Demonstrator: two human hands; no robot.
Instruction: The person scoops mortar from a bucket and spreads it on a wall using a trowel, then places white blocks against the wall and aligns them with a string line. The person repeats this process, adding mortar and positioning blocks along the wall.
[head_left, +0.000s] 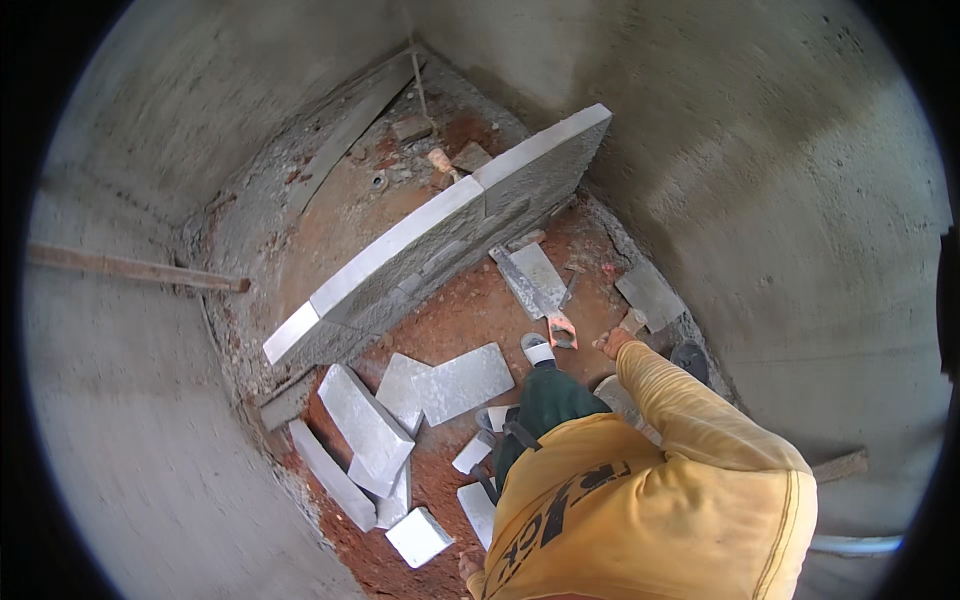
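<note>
My right hand (612, 342), at the end of a yellow sleeve, is closed low over the dirt. A small tan block-like piece (633, 321) sits at its fingers; what the hand grips is not clear. Just left of it lies a handsaw (562, 332) with an orange handle, its blade across a pale grey block (540, 270). My left hand (470, 565) shows only partly at the lower edge, beside my yellow shirt. Near it is a small white block (420, 537); its fingers are too hidden to read.
A low wall of light blocks (400, 250) runs diagonally ahead. Several loose blocks (465, 383) are piled on red soil at the left. Rough grey plastered walls (770, 180) enclose the space. A wooden bar (140, 265) juts from the left wall. Rubble and a plank (360, 125) lie behind the low wall.
</note>
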